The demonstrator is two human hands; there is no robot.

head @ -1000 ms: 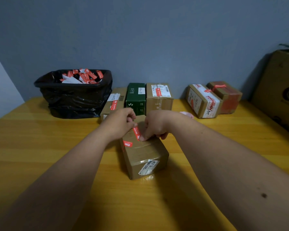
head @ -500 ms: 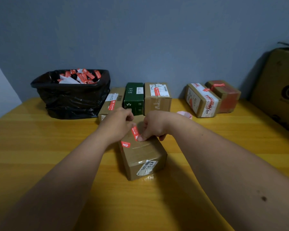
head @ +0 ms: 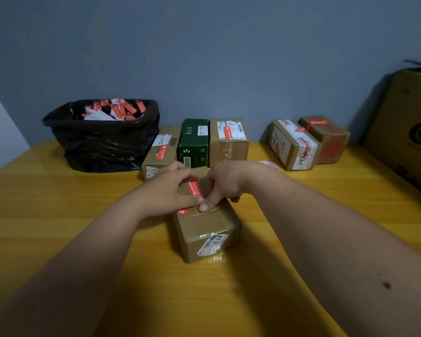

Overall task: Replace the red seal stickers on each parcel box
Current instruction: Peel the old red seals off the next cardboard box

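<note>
Hiding the red sticker [head: 194, 188] partly, both hands' fingers [head: 206, 206] press it; parcel [head: 206, 227] beneath.

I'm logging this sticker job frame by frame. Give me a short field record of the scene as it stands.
surface: yellow wooden table
active parcel: brown box in front of the person
seal: red sticker on its top
left hand: on the sticker's left side
right hand: thumb pressing by the sticker
waste: black bin bag holding red stickers
waiting: five parcels along the wall
</note>
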